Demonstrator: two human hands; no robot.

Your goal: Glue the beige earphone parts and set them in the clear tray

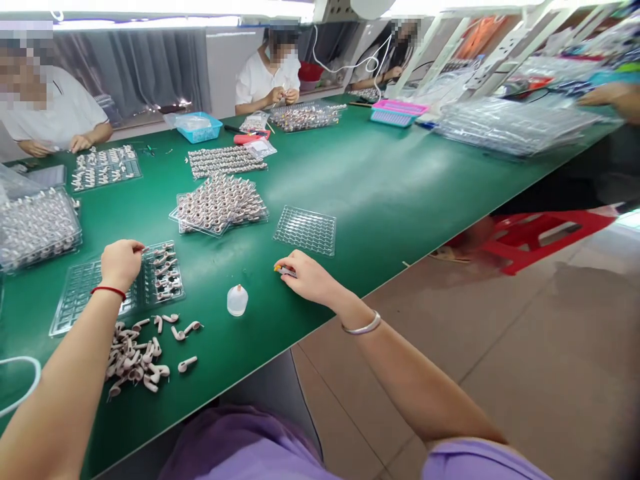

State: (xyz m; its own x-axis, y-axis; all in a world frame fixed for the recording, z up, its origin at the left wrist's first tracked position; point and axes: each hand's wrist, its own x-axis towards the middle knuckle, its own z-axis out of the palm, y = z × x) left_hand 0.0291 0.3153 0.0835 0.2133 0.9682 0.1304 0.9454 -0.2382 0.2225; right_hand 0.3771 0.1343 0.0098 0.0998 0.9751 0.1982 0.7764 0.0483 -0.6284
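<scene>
My left hand [121, 262] is over a clear plastic tray [80, 293], fingers pinched on what looks like a small pale earbud shell at the tray's upper edge. Earbud shells [167, 270] fill the tray's right column. Below the tray lies a loose heap of earbud shells [133, 357], thin wires sticking out of some. My right hand [310, 277] is closed around a small grey tool with a yellow tip [286, 271], held just above the green table [360, 213]. Between my hands stands a small translucent bottle [237, 301] with an orange-brown top.
Stacked trays of earbud shells [220, 203] sit ahead, beside a clear tray [306, 230]. More filled trays [37, 223] are at the left. Co-workers sit across the table. Blue basket [199, 128] and clear plastic sheets [510, 127] lie farther back; a red stool [550, 230] stands right.
</scene>
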